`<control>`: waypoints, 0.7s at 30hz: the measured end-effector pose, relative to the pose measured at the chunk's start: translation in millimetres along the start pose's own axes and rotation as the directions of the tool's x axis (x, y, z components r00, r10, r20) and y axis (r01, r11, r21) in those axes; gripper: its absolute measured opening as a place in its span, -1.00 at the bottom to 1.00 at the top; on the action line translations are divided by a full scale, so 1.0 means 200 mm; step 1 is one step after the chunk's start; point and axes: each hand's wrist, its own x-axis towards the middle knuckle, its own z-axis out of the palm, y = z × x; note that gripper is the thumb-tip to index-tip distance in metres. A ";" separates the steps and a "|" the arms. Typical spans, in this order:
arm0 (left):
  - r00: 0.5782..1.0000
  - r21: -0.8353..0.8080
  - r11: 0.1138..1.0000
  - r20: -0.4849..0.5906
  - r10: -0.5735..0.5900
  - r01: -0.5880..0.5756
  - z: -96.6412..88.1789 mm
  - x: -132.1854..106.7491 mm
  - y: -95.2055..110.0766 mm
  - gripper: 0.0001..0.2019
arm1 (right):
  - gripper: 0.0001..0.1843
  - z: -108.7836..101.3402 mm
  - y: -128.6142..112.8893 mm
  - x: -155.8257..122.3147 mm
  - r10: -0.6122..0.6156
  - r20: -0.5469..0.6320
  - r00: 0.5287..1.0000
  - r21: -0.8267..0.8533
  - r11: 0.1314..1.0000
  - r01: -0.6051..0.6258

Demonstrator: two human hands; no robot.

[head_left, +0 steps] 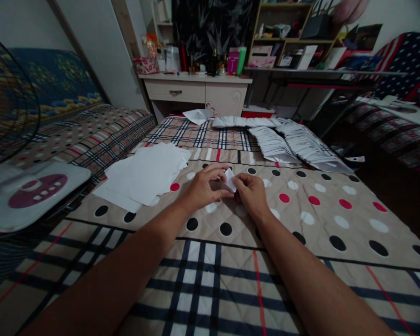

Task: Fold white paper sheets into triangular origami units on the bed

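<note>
A small folded piece of white paper point(230, 179) is held between both hands over the dotted quilt point(322, 210) on the bed. My left hand point(203, 187) pinches its left side, fingers curled over it. On the right side my right hand point(251, 192) grips it, fingers closed. To the left lies a loose stack of flat white sheets point(143, 173). Beyond the hands, long rows of folded white paper pieces point(294, 142) stretch across the bed, and one larger folded sheet point(198, 115) lies near the far edge.
A fan with a white base point(28, 193) stands at the left beside a pillow and a plaid cover. A dresser point(196, 91) with bottles and a shelf with boxes stand beyond the bed. Another bed is at the right.
</note>
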 end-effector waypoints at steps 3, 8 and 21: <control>0.994 -0.156 0.983 -0.037 -0.108 0.101 0.01 0.00 0.00 -0.71 | -0.71 0.00 -0.02 0.00 -0.003 0.003 1.000 0.010 1.000 0.003; 0.968 -0.369 0.907 -0.066 -0.242 0.202 0.03 0.01 -0.01 -0.67 | -0.62 0.01 -0.01 -0.01 0.024 0.045 0.999 0.066 0.997 -0.027; 0.904 -0.444 0.854 -0.185 -0.386 0.274 0.03 0.02 -0.05 -0.62 | -0.58 0.03 -0.02 -0.02 -0.026 0.088 0.996 0.106 0.994 0.017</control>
